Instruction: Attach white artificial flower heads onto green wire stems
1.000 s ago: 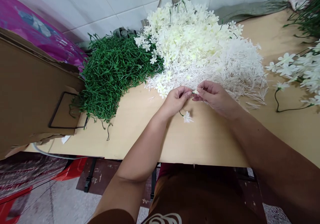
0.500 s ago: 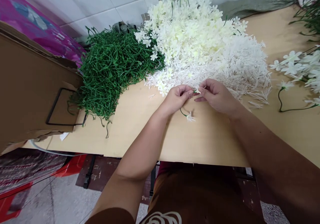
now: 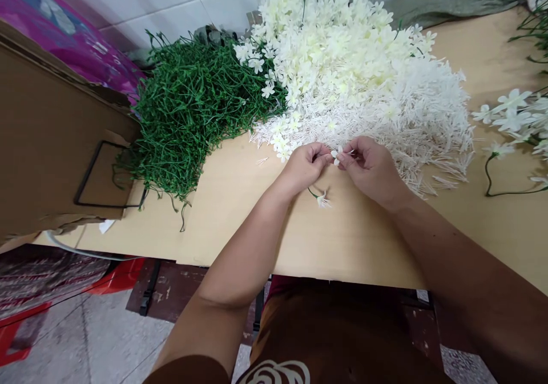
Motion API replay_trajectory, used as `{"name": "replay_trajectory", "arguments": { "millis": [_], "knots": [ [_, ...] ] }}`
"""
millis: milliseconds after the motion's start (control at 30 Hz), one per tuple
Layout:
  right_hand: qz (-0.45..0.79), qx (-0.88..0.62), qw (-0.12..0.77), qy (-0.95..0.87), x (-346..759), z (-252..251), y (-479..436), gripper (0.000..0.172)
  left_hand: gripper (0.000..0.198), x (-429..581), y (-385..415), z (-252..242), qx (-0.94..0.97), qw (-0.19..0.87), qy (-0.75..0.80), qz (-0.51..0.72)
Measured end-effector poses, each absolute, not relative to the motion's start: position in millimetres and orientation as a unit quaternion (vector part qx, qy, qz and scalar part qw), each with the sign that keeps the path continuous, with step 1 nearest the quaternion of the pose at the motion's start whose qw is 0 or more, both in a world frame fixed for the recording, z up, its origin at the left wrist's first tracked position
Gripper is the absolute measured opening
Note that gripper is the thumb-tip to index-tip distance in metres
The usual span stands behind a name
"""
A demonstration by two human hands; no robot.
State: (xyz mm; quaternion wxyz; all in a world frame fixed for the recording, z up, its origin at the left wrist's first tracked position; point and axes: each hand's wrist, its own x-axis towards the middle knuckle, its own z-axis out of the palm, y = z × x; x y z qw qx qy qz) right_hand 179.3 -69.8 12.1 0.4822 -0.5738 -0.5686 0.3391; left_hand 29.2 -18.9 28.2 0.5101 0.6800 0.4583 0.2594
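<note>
My left hand [image 3: 305, 168] is closed in a pinch on a thin green stem; a small white flower [image 3: 322, 199] hangs from the stem below the wrist. My right hand [image 3: 371, 167] pinches a small white flower piece [image 3: 336, 155] against the left fingertips. Both hands rest on the wooden table [image 3: 355, 230], just in front of a big pile of cream flowers [image 3: 334, 41] and white stamen pieces [image 3: 411, 110]. A heap of green stems [image 3: 188, 104] lies to the left.
A brown cardboard box [image 3: 47, 144] stands at the left table edge. Finished flower stems [image 3: 514, 127] lie at the right. A tiled wall runs behind the piles. Red plastic stools [image 3: 115, 275] sit under the table on the left.
My hands stay together at the same spot; the right fingers have shifted slightly on the small flower piece. The view has tilted a little.
</note>
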Motion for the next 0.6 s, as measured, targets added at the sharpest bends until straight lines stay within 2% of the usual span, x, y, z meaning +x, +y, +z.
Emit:
{"name": "replay_trajectory", "arguments": {
  "millis": [267,600],
  "knots": [
    [0.277,-0.586,0.458,-0.608,176,11,-70,0.009,0.017,27,-19,31,0.7,0.483,0.468,0.241],
    [0.262,-0.58,0.481,-0.603,169,5,-69,0.018,0.016,26,-17,29,0.677,0.516,0.468,0.236]
  ]
}}
